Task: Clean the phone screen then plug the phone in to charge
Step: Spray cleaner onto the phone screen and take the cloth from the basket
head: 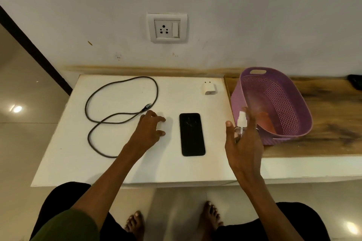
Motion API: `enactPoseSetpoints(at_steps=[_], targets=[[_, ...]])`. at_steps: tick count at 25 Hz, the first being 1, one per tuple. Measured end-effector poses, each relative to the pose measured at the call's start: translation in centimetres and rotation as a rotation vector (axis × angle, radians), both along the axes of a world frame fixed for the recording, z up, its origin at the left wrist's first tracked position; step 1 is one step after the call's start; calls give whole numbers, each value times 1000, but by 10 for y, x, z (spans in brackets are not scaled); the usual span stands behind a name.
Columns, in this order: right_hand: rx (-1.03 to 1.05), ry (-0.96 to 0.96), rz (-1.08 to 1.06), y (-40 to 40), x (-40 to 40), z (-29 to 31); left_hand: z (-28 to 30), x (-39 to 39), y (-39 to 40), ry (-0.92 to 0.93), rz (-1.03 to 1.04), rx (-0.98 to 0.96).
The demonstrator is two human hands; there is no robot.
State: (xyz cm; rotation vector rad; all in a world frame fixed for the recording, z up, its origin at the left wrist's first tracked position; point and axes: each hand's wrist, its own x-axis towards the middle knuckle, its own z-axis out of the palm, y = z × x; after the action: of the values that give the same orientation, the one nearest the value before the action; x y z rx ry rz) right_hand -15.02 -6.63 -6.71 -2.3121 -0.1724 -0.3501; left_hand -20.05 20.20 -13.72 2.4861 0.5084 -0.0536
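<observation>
Flanking the phone (192, 134): cable (117, 115), left hand (149, 130), purple basket (274, 103).

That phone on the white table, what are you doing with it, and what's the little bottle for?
A person is getting ready to clean the phone, which lies face up on the white table. The right hand is around a small spray bottle beside the purple basket, while the left hand rests its fingertips on the table left of the phone. The charging cable and white adapter lie unconnected, and nothing is plugged into the wall socket yet.
</observation>
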Motion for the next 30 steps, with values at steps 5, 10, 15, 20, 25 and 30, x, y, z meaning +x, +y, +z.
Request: enactPoseSetpoints(at_steps=[5, 10, 15, 20, 25, 30], targets=[[5, 30, 85, 13, 4, -10, 3, 7, -4, -42, 82, -44], [63, 101, 186, 39, 17, -20, 39, 17, -5, -284, 266, -334], [128, 101, 327, 73, 28, -27, 76, 25, -7, -554, 295, -428], [166, 139, 423, 107, 25, -29, 86, 39, -17, -662, 321, -549], [212, 115, 492, 133, 20, -33, 86, 47, -22, -697, 287, -504], [186, 156, 537, 143, 20, -43, 82, 44, -8, -740, 369, -590]])
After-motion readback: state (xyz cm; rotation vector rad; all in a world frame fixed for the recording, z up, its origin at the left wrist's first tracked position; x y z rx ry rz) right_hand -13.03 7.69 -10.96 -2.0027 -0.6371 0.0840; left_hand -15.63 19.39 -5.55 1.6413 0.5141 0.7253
